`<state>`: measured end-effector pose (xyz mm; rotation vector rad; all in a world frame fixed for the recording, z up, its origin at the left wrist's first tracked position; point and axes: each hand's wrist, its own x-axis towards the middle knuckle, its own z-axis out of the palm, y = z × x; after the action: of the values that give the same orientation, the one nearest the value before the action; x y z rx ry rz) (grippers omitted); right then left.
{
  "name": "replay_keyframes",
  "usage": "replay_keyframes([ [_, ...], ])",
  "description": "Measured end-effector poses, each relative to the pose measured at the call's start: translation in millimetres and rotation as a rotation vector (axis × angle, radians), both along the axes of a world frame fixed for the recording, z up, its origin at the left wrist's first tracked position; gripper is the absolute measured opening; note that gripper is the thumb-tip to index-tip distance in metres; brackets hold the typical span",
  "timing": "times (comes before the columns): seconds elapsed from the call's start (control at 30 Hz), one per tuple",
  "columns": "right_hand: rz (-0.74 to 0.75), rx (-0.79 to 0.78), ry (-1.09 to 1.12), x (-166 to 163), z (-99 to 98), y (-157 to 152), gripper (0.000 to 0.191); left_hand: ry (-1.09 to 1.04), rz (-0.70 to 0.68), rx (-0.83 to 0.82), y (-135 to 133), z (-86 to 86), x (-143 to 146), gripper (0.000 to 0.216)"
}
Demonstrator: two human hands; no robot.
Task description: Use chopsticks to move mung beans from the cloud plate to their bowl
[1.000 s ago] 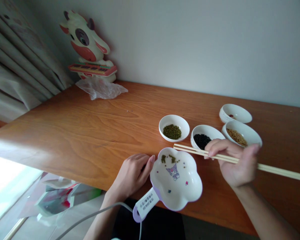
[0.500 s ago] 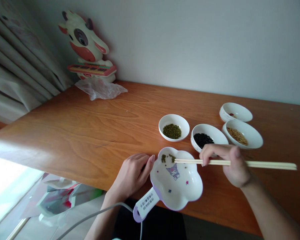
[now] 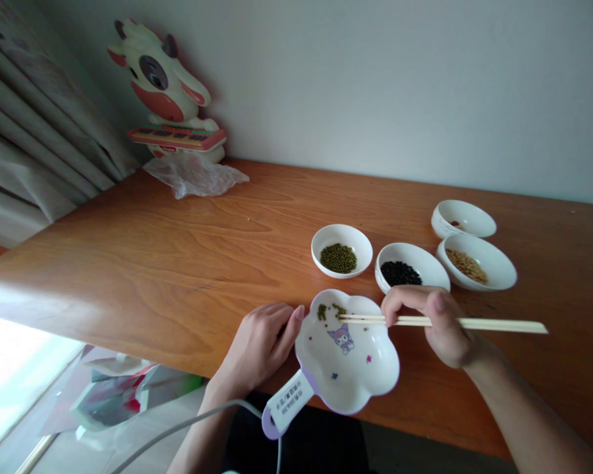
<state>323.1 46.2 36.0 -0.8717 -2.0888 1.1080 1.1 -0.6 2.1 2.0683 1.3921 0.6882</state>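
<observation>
My right hand (image 3: pixel 437 322) is closed around a pair of pale chopsticks (image 3: pixel 494 325), held nearly level. Their tips are inside a white flower-shaped dish (image 3: pixel 370 382) with a purple rim, a cartoon figure and a labelled handle, beside a few green mung beans (image 3: pixel 322 313) along its upper left. My left hand (image 3: pixel 267 339) rests at the dish's left side, fingers curled and thumb tip at the rim; its fingertips are partly hidden. Just behind the dish stands a white bowl (image 3: pixel 342 232) of mung beans. Past my right fingers is a bowl of black beans (image 3: pixel 400 273).
Farther right sit a bowl of tan grains or beans (image 3: pixel 467 265) and a bowl holding a few reddish-brown pieces (image 3: pixel 457 225). A cow-shaped toy keyboard (image 3: pixel 178 135) and a clear plastic bag (image 3: pixel 195 176) lie at the back left. A grey cable (image 3: pixel 178 426) passes by the dish's handle.
My right hand has shifted left along the chopsticks' direction, and their tips have moved slightly left inside the dish. My left hand stays at the rim. The whole view has shifted a little.
</observation>
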Motion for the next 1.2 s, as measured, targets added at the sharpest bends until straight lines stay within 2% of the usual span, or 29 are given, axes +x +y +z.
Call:
replay_keyframes([
  [0.37, -0.033, 0.006, 0.027, -4, -2.8, -2, 0.081, 0.013, 0.003, -0.006, 0, 0.6, 0, 0.043],
  [0.63, -0.137, -0.018, 0.209, -6, 7.1, -5, 0.084, 0.011, -0.001, 0.000, -1, 0.1, -1, 0.042],
  [0.87, -0.009, -0.051, 0.050, -5, -1.2, -2, 0.083, 0.012, -0.002, -0.001, 1, 1.1, 0, 0.042],
  [1.2, -0.036, 0.025, 0.023, -8, -4.0, -2, 0.081, 0.015, -0.005, 0.000, 0, -1.2, -1, 0.044],
])
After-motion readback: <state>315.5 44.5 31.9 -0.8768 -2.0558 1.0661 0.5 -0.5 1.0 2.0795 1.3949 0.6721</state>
